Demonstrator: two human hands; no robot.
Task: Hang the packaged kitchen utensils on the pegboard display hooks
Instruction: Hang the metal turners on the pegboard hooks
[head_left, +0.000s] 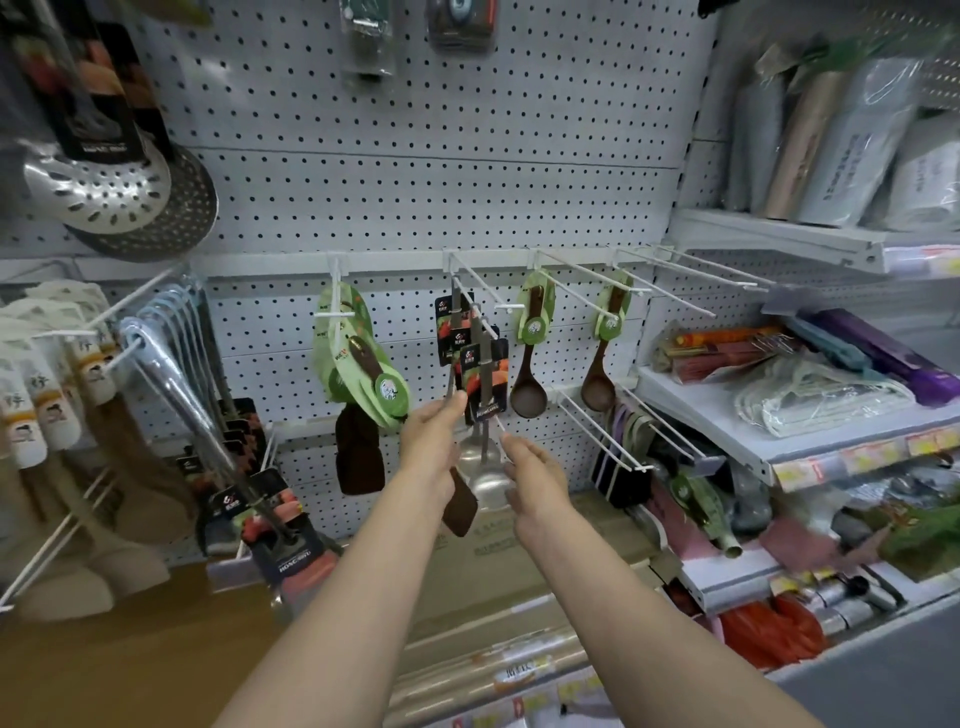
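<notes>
At centre frame, steel ladles (480, 364) with dark cards hung on a pegboard hook (475, 301). The left hand (434, 441) pinched one ladle's handle; the right hand (535, 467) hovered just beside, fingers relaxed, holding nothing. Wooden spoons (530, 353) already hung to the right. Bare hooks (691, 267) at right suggested more hanging remained.

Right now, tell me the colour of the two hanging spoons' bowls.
Dark brown spoons, clearest in the head view.

we cannot read the print on the black card (484, 387) above the steel ladle (485, 470). left of that ladle, our left hand (434, 439) hides part of a brown spatula (460, 501).
</notes>
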